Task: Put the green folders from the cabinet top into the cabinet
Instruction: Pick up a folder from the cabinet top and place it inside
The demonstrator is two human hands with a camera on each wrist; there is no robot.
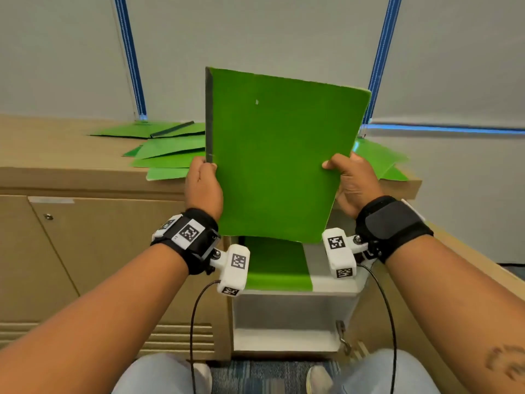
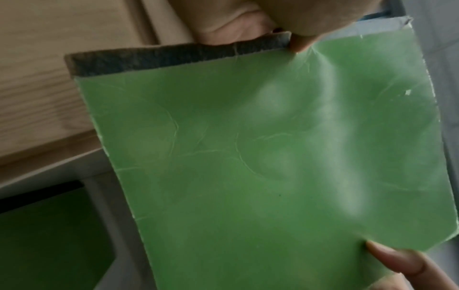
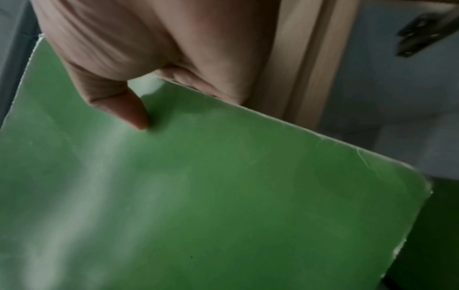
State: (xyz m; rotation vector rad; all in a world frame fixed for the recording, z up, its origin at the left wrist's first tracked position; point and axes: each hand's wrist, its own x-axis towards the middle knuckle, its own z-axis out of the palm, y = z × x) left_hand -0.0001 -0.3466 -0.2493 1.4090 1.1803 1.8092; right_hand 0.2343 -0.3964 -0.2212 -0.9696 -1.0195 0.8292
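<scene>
I hold one green folder (image 1: pixel 272 155) upright in front of me, its dark spine on the left. My left hand (image 1: pixel 203 180) grips the spine edge, thumb on the front. My right hand (image 1: pixel 350 180) pinches the opposite edge, thumb (image 3: pixel 131 111) pressed on the cover. The same folder (image 2: pixel 273 157) fills both wrist views. Several more green folders (image 1: pixel 170 149) lie scattered on the cabinet top (image 1: pixel 71 155), some also to the right (image 1: pixel 380 160). Below the held folder, the open cabinet shelf (image 1: pixel 335 282) carries a green folder (image 1: pixel 278 265) lying flat.
The wooden cabinet has a closed door (image 1: pixel 108 257) with a lock on the left. An open door with a metal hinge (image 1: pixel 342 334) stands at the right. A grey wall with blue straps (image 1: pixel 130 58) rises behind. My knees and shoes are over the carpet below.
</scene>
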